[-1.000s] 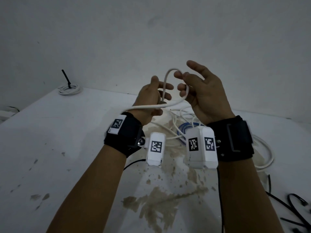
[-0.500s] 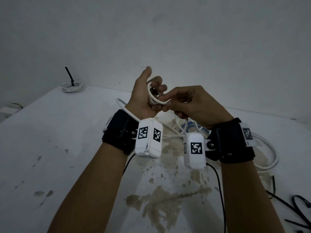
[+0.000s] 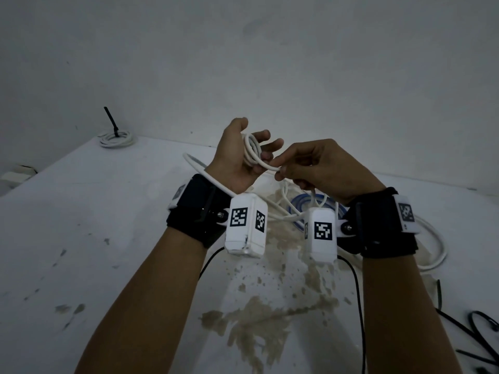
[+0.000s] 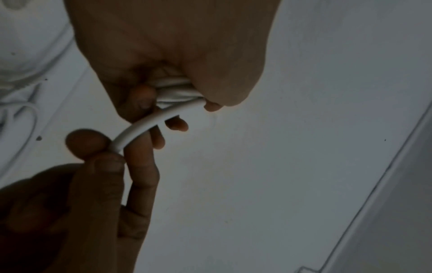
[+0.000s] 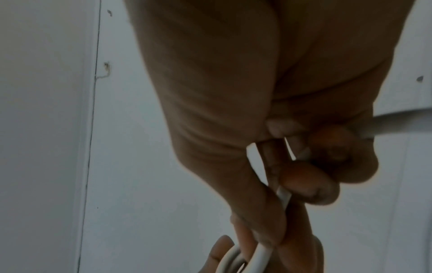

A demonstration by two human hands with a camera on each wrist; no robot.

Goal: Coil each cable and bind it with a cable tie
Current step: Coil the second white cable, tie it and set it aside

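A white cable [image 3: 253, 155] is wound in a small coil in my left hand [image 3: 243, 160], held above the table with the palm toward me and the fingers curled round the loops. In the left wrist view the coil [image 4: 177, 92] sits pinched against the palm. My right hand [image 3: 313, 168] pinches the same cable [image 4: 140, 129] just right of the coil between thumb and fingertips. From there the cable drops to a loose tangle [image 3: 291, 209] on the table. A strand [image 3: 194, 164] also trails behind my left wrist.
A coiled white cable with an upright black tie [image 3: 116, 137] lies at the table's far left corner. A blue cable [image 3: 305, 201] lies in the tangle under my hands. A thick white cable [image 3: 434, 244] loops at right, loose black ties [image 3: 480, 327] near the right edge.
One second ago both hands held a single open loop high up. Since then the left palm has turned toward me with coils in it, and the right hand pinches the cable beside them.
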